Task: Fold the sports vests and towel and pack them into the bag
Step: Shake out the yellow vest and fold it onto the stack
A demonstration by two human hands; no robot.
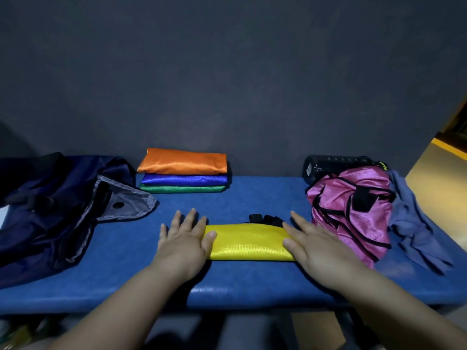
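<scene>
A folded yellow vest (pixel 249 242) lies on the blue bench (pixel 252 279) in front of me. My left hand (pixel 183 239) rests flat on its left end, fingers straight. My right hand (pixel 314 245) lies flat on its right end. Behind, a stack holds a folded orange vest (pixel 183 161), a blue vest (pixel 184 179) and a green vest (pixel 183 189). A crumpled pink vest (pixel 351 210) lies at the right, with a grey-blue towel (pixel 414 228) beside it. The dark navy bag (pixel 50 210) lies open at the left.
A black bottle (pixel 336 165) lies behind the pink vest against the dark wall. A black strap or buckle (pixel 265 219) shows behind the yellow vest. The bench's front edge runs just below my wrists.
</scene>
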